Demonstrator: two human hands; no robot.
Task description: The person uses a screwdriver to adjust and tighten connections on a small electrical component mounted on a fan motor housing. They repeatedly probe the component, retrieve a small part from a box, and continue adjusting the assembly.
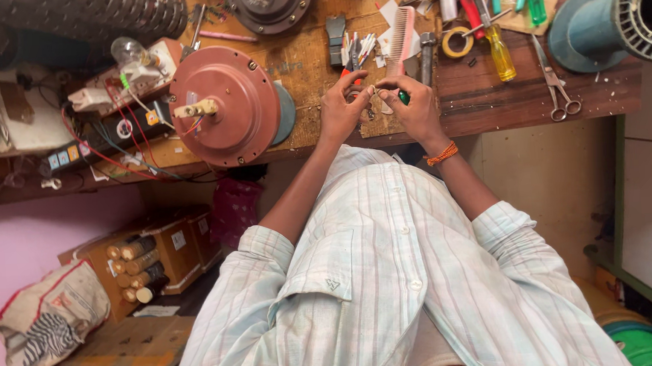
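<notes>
My left hand point(342, 105) and my right hand point(412, 107) meet fingertip to fingertip over the front edge of a wooden workbench point(487, 101). They pinch a small thin metal piece point(371, 90) between them; its exact kind is too small to tell. A green-handled tool point(404, 97) shows under the fingers of my right hand, whose wrist has an orange thread band. A bit of red handle point(345, 72) pokes out behind my left hand. My striped shirt fills the lower part of the view.
A round copper-coloured motor housing point(223, 106) stands left of my hands, with a wired test board and bulb point(128, 52) beyond it. A pink comb point(401, 34), tape roll point(457, 42), yellow screwdriver point(500, 53), scissors point(559, 92) and teal fan housing point(595, 16) lie right. Boxes point(146, 262) sit below.
</notes>
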